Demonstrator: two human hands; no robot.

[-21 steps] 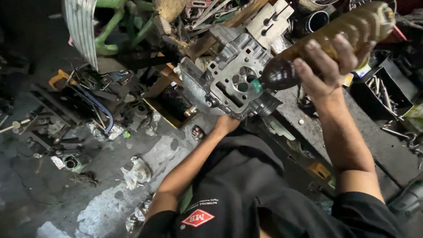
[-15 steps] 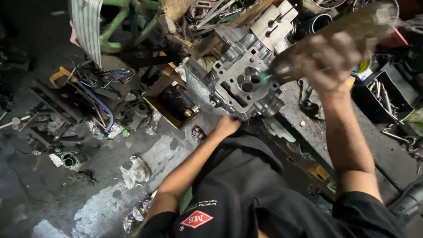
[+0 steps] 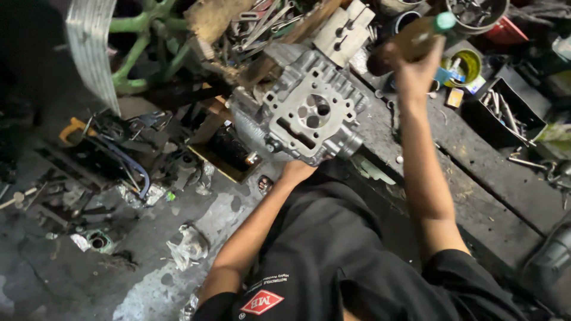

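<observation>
Cylinder head (image 3: 309, 116), grey cast aluminium, sits at the near-left edge of the dark wooden worktop (image 3: 476, 190), tilted, port face up, partly overhanging the edge above the littered floor (image 3: 89, 238).

Left hand (image 3: 295, 171) under the casting's lower edge, propping it; fingers hidden beneath, so cannot tell how firmly the grip closes.

Right hand (image 3: 410, 65) raised over the worktop's far side, grip wrapped around a brownish bottle (image 3: 419, 38) with a green cap, blurred.

Risks, as judged:
- Head rests on one hand and the worktop edge only. If the palm slips on oily metal, the casting could roll off onto the floor; a drop may nick the gasket face.
- Bottle held high and loose-looking; a spill could wet the worktop and the support hand.
- Open tray of bolts (image 3: 505, 113) and yellow-green tin (image 3: 461, 62) stand just beside the right forearm; a swing of the elbow could knock them.
- Clutter under the overhang, a dark box (image 3: 229, 151) included, gives poor footing.
</observation>
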